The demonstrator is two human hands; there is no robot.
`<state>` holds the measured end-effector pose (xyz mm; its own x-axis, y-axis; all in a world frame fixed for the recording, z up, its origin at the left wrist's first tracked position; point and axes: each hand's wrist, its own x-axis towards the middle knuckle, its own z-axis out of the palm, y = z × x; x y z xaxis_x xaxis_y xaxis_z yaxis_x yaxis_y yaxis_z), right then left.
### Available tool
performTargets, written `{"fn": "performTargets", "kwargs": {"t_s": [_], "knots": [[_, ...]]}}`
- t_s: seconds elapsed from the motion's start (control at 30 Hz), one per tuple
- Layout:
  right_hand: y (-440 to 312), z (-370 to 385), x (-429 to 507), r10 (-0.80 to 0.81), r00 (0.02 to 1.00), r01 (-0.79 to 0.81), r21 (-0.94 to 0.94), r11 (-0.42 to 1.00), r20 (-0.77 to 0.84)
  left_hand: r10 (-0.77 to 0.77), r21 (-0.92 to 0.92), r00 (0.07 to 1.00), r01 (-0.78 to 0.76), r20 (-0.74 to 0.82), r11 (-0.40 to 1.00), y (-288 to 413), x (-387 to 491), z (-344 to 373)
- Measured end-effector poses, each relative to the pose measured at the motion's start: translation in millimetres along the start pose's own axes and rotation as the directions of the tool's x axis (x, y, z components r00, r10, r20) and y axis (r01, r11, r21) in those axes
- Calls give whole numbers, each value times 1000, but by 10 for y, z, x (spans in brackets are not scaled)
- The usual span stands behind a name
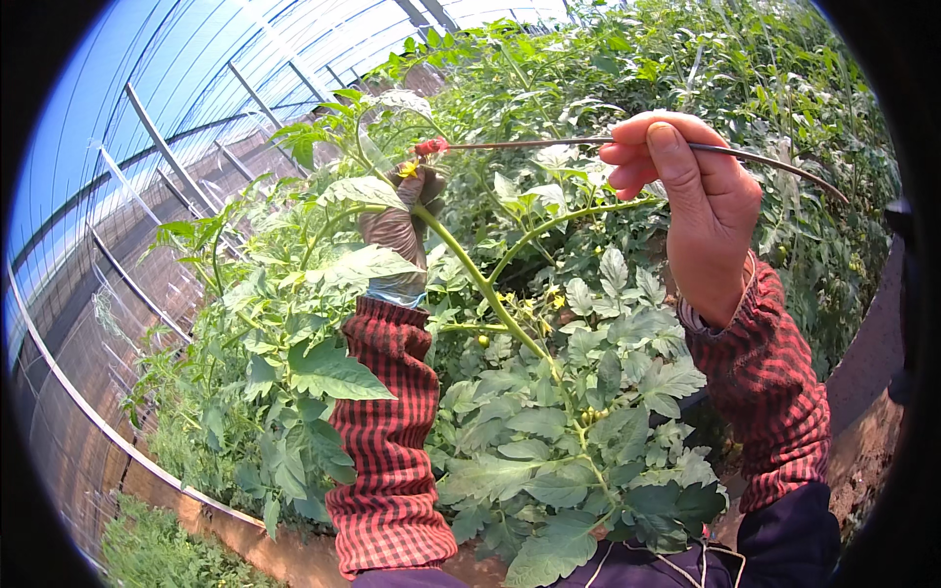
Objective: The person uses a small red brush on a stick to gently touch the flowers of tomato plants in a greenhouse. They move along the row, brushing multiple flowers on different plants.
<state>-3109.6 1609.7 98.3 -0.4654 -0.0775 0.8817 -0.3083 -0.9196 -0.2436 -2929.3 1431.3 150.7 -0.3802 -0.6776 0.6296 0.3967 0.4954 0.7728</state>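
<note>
My left hand (397, 234), in a thin, stained glove, is closed around a tomato flower cluster near the top of a tomato plant. A yellow flower (408, 170) pokes out at its fingertips; leaves cover part of the hand. Between the thumb and fingers of my bare right hand (698, 192) is a thin dark rod (529, 143), held nearly level and bent down at its right end. Its red, wrapped-looking tip (431, 146) is just above the yellow flower; whether they touch I cannot tell. The thick green stem (470, 266) slants down to the right below my left hand.
More yellow flowers (555, 300) and small green tomatoes (592, 416) hang lower on the plant. Dense tomato foliage (735, 81) fills the back and right. Greenhouse posts (158, 143) and a curved pale rail (110, 426) stand on the left. Bare soil (871, 448) lies at lower right.
</note>
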Motion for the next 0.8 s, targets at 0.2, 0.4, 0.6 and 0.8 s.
{"fn": "performTargets", "kwargs": {"t_s": [0.2, 0.4, 0.6, 0.8], "knots": [[18, -24, -51, -19, 999, 19, -24, 1000, 27, -5, 49, 1000, 6, -27, 999, 31, -38, 114], [42, -61, -57, -22, 999, 23, -42, 999, 36, -45, 23, 993, 48, -113, 999, -9, -1, 128], [8, -39, -30, -12, 999, 14, -47, 999, 38, 1, 68, 993, 7, -118, 998, 36, -36, 168], [14, 7, -65, 5, 999, -4, -23, 1000, 33, -34, 41, 997, 37, -64, 998, 88, -99, 107]]}}
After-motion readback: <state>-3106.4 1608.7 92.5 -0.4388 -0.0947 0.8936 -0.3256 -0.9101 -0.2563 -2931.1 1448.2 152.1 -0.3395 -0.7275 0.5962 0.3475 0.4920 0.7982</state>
